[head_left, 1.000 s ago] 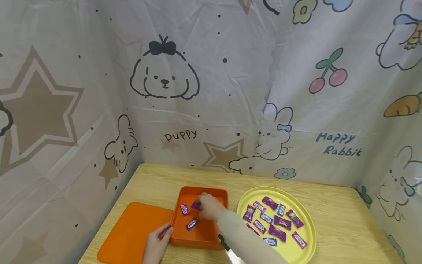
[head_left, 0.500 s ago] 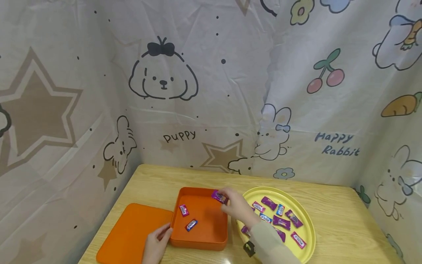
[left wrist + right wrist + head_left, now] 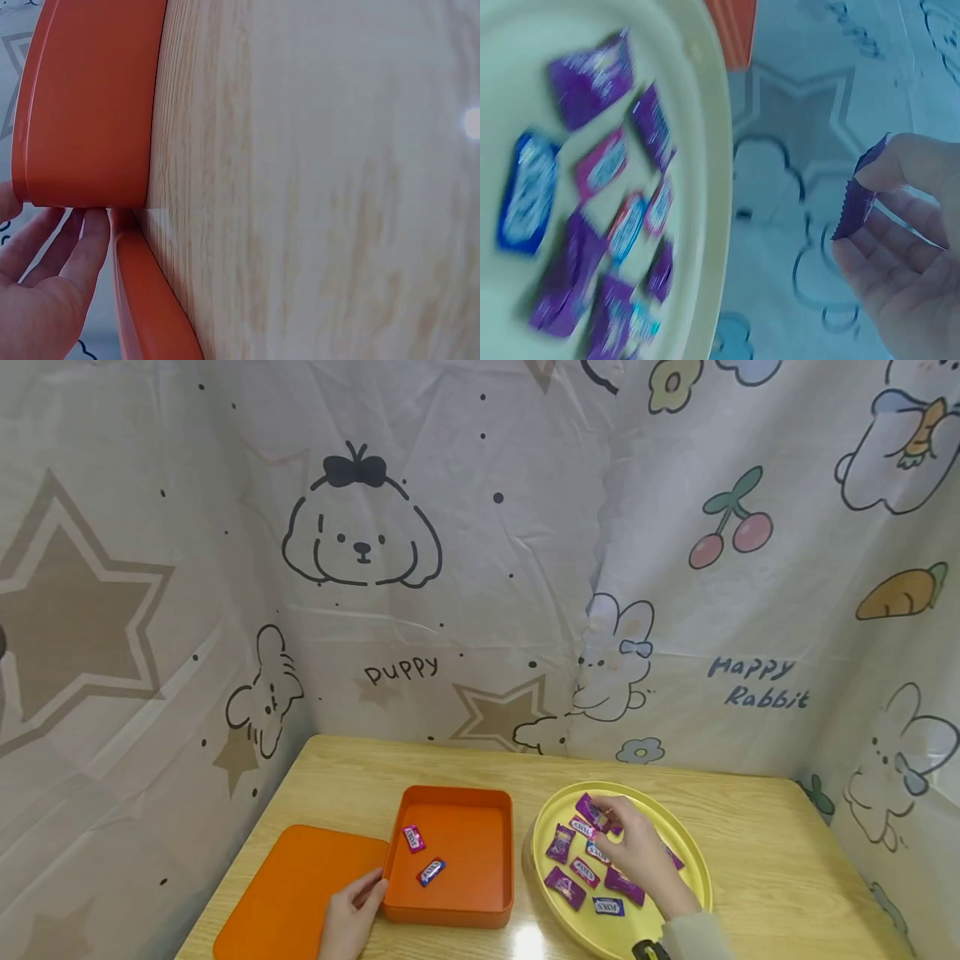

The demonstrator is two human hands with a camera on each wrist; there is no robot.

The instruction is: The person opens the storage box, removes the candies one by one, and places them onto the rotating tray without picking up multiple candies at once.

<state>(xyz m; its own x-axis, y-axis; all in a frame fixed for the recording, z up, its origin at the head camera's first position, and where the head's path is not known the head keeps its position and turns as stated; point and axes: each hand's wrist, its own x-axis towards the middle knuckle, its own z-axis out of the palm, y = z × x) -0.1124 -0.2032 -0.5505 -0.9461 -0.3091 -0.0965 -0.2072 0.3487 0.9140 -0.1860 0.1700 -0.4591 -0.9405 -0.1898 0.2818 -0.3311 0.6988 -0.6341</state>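
My right hand (image 3: 637, 847) pinches a purple-wrapped candy (image 3: 861, 187) between thumb and fingers, above the back of the round yellow tray (image 3: 703, 902). Below it on the tray lie several purple, pink and blue wrapped candies, such as a blue one (image 3: 608, 907); the hand hides some. My left hand (image 3: 350, 914) rests with its fingers against the left wall of the orange square box (image 3: 450, 917). In the left wrist view, fingertips touch the box's side and one digit reaches its rim. Inside the box lie a pink candy (image 3: 413, 838) and a blue candy (image 3: 431, 872).
A flat orange lid (image 3: 300, 885) lies left of the box, partly behind the left hand. Everything stands on a light wooden table (image 3: 772, 860). A patterned cloth curtain (image 3: 480, 610) hangs behind the table and along its sides.
My right hand has moved right with the purple candy, from inside the box, past its right rim, to over the yellow tray. The left hand has stayed at the box.
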